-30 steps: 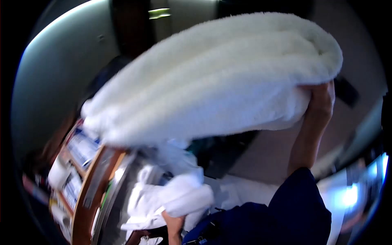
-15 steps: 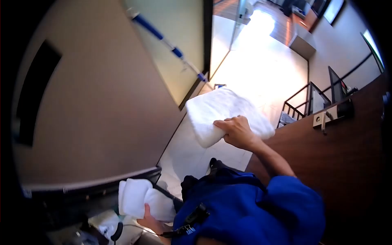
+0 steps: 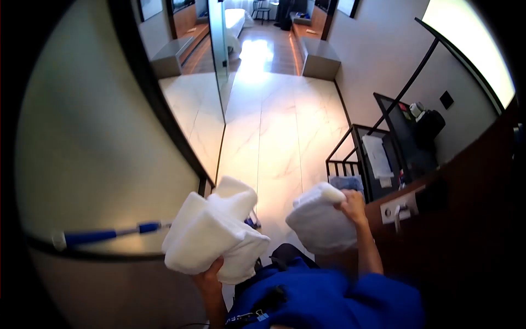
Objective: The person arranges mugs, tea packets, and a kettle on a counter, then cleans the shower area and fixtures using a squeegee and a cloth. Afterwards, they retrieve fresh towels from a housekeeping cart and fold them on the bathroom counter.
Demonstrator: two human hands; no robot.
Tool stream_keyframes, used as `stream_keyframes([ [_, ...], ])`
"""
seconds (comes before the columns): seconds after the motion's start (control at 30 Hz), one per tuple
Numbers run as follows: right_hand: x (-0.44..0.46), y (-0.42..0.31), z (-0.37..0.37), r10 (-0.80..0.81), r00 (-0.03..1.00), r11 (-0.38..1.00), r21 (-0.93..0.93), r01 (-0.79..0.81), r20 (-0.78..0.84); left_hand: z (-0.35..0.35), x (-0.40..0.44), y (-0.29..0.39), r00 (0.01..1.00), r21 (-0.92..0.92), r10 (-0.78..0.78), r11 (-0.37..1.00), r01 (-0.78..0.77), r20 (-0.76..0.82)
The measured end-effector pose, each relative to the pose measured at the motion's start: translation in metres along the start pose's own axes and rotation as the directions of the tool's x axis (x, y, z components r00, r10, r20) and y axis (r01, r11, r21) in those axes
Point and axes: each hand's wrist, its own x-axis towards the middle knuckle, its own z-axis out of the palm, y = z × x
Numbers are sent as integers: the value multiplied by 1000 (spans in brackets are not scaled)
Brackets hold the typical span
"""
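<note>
At the lower left, my left hand (image 3: 211, 275) holds several folded white towels (image 3: 205, 233) from below, its fingers partly hidden under them. My right hand (image 3: 352, 205) grips the upper right edge of another folded white towel (image 3: 320, 219), which hangs down over the floor near the door. A narrow gap separates the two loads.
A brown door (image 3: 433, 241) with a metal handle (image 3: 398, 215) stands at the right. Beyond it is a black rack (image 3: 359, 129) with papers and a kettle. A blue-handled pole (image 3: 93, 237) leans at the left. Marble floor (image 3: 276, 126) leads toward a bed (image 3: 235, 21).
The view has turned from a cart and wall to the room entrance. Both hands have come nearer each other, and the right-hand towel now hangs lower.
</note>
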Motion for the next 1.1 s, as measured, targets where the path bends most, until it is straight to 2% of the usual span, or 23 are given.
stream_keyframes([
  [0.07, 17, 13, -9, 91, 994, 996, 1, -91, -53, 55, 64, 16, 996, -175, -67, 982, 76, 57],
  [0.1, 26, 25, -7, 141, 987, 990, 13, -140, -83, 84, 93, 18, 994, -267, -37, 962, 63, 103],
  [0.2, 63, 60, 13, 284, 955, 959, 21, -284, -84, 163, 182, -5, 972, -235, -75, 963, 128, 222],
  [0.27, 98, 89, 38, 321, 944, 939, 156, -307, -76, 234, 232, -12, 976, -317, -109, 934, 165, 187],
  [0.3, 123, 87, 41, 358, 930, 932, 92, -351, -80, 270, 256, -12, 974, -337, -139, 922, 193, 178],
  [0.33, 139, 129, 80, 362, 926, 930, 109, -351, -107, 306, 279, -12, 970, -357, -172, 907, 223, 170],
  [0.37, 164, 139, 88, 366, 927, 929, 85, -359, -83, 337, 307, -20, 965, -386, -187, 889, 246, 185],
  [0.4, 194, 132, 82, 421, 906, 903, 114, -414, -42, 369, 332, -16, 965, -444, -143, 866, 230, 220],
  [0.47, 246, 141, 88, 439, 896, 895, 58, -443, 68, 418, 385, -20, 983, -410, -127, 896, 171, 132],
  [0.53, 297, 167, 112, 397, 909, 911, 65, -407, 126, 452, 440, -12, 994, -247, -105, 963, 110, 31],
  [0.57, 319, 183, 115, 368, 917, 923, 55, -380, 156, 465, 461, -5, 991, -291, -128, 948, 132, 34],
  [0.6, 353, 187, 109, 339, 926, 933, 70, -354, 166, 484, 483, 6, 999, -301, -53, 952, 51, 2],
  [0.63, 386, 197, 111, 322, 925, 937, 69, -341, 203, 499, 510, 5, 998, -286, -51, 957, 40, -34],
  [0.73, 506, 232, 130, 292, 916, 950, 26, -310, 276, 564, 588, 1, 992, -266, -45, 964, 12, -116],
  [0.8, 591, 267, 139, 291, 907, 953, -3, -304, 304, 612, 639, -8, 993, -275, -33, 961, -1, -117],
  [0.87, 688, 301, 158, 309, 895, 945, 4, -328, 322, 656, 705, -47, 985, -238, 76, 965, -111, -151],
  [0.93, 802, 337, 158, 321, 890, 945, -45, -325, 323, 721, 761, -45, 986, -188, 19, 981, -50, -167],
  [1.0, 928, 363, 126, 381, 897, 923, -40, -382, 226, 775, 807, -44, 982, -156, -27, 988, -3, -189],
  [1.03, 987, 372, 99, 407, 897, 913, -123, -390, 176, 792, 830, -44, 980, -143, -27, 990, -1, -198],
  [1.07, 1049, 384, 67, 415, 900, 909, -109, -403, 133, 809, 851, -38, 978, -120, -28, 993, 3, -205],
  [1.1, 1107, 373, 16, 337, 941, 941, -46, -336, 12, 839, 866, -6, 974, 5, -93, 995, 96, -205],
])
